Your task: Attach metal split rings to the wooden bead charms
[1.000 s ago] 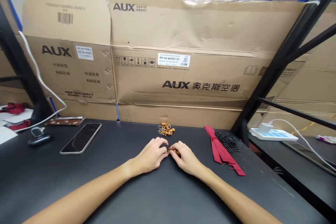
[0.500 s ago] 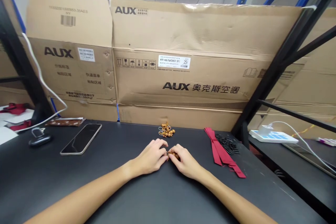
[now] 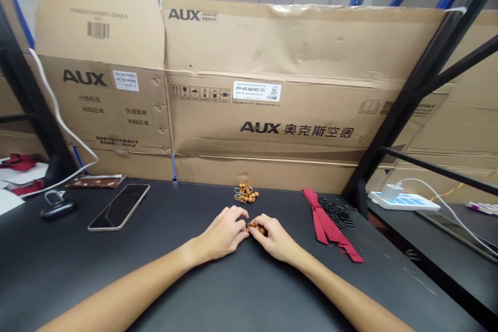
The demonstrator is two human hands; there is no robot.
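Observation:
Between my two hands, low over the black table, is a small keychain of brown wooden beads (image 3: 260,229). My right hand (image 3: 277,239) is closed on its beads with thumb and fingertips. My left hand (image 3: 225,232) pinches at the keychain's left end, where a thin ring seems to show; the fingertips hide most of it. Just beyond my hands lies a little pile of similar bead keychains (image 3: 249,196) with silvery split rings, touched by neither hand.
Red fabric strips (image 3: 330,228) and black rings or clips (image 3: 339,212) lie to the right. On the left are a phone (image 3: 119,207), a dark case (image 3: 57,209) and a brown packet (image 3: 95,181). A cardboard panel (image 3: 299,158) stands behind; a power strip (image 3: 404,200) sits far right.
The view has shifted very slightly. Both hands keep nearly the same place and grip on the keychain, with only tiny finger movement.

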